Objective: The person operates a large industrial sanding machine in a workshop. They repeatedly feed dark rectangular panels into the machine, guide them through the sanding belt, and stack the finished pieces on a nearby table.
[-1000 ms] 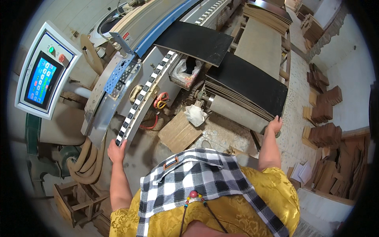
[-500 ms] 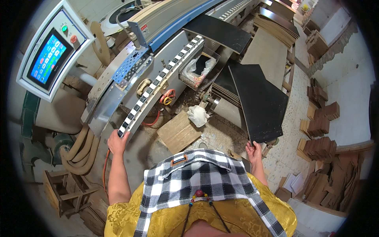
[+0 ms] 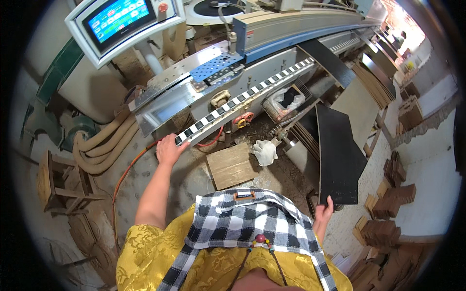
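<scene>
My left hand (image 3: 168, 149) is wrapped round the near end of a long rail (image 3: 245, 99) with black and white rollers along its top. On the right, a black board (image 3: 336, 150) lies over other boards, one corner of a lower black board (image 3: 360, 162) sticking out to its right. At its near edge, my right hand (image 3: 324, 211) grips the board near the left corner, thumb up against the edge. Part of that hand's fingers is hidden beneath the board.
Beyond the rail stands a long machine with a blue beam (image 3: 301, 40) and a control screen (image 3: 119, 22). A wooden board (image 3: 232, 166) and white cloth (image 3: 265, 152) lie on the floor. Hoses (image 3: 109, 145) and a wooden stool (image 3: 65, 182) are left; stacked brown pieces (image 3: 395, 196) stand right.
The view has swung left, so the machine and boards appear farther right. My right hand, its fingers loose at the board's corner before, now closes on the near edge. My left hand stays on the rail.
</scene>
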`<action>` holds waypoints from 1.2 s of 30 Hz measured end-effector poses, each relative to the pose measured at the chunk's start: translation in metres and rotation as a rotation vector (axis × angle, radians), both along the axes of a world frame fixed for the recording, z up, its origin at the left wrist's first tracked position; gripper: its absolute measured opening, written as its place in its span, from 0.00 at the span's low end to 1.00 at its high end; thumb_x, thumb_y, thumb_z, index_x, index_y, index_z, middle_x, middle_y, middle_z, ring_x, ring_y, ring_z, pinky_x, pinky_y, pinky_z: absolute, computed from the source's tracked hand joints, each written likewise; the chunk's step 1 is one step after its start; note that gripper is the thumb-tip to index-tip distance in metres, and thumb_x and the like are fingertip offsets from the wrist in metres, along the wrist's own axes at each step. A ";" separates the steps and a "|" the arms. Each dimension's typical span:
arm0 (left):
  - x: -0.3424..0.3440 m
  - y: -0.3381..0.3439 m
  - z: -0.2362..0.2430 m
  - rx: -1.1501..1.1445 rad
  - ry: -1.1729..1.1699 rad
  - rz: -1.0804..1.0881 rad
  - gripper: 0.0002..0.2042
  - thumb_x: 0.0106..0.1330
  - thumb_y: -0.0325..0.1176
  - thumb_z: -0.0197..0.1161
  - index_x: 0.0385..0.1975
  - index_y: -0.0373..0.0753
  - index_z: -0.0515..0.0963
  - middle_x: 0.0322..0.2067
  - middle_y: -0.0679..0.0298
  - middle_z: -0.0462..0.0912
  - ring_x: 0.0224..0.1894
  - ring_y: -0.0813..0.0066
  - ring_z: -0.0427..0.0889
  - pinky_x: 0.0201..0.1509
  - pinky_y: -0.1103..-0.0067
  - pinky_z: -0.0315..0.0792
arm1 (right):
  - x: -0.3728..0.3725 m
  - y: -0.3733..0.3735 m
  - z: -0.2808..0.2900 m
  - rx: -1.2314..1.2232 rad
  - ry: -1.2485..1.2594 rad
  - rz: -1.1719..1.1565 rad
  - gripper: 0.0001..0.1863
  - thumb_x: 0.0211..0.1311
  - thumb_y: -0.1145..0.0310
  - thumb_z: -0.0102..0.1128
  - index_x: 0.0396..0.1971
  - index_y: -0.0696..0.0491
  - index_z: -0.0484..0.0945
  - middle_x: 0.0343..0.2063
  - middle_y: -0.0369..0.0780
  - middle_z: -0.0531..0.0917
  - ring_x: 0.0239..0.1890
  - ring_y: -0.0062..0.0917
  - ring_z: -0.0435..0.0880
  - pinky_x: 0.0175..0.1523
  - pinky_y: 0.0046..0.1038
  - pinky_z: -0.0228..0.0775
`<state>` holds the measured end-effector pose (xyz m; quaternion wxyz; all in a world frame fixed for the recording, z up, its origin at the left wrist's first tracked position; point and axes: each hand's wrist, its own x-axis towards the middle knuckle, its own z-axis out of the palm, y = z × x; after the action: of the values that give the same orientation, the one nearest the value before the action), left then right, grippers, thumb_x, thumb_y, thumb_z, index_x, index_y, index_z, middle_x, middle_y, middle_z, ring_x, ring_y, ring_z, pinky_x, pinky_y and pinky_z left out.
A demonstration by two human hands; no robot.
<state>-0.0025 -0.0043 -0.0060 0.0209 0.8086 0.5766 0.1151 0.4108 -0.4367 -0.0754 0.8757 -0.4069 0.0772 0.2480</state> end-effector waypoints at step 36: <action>-0.008 0.004 -0.011 0.036 -0.047 -0.008 0.24 0.44 0.57 0.60 0.25 0.39 0.70 0.28 0.60 0.75 0.35 0.65 0.74 0.39 0.72 0.64 | -0.179 0.230 0.038 -0.515 -0.139 1.048 0.17 0.49 0.65 0.60 0.38 0.58 0.70 0.18 0.35 0.75 0.12 0.16 0.69 0.16 0.18 0.58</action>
<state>-0.0108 -0.0005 -0.0169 0.0203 0.8083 0.5704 0.1444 0.2321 -0.2066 -0.0374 0.5122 -0.6057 -0.1343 0.5939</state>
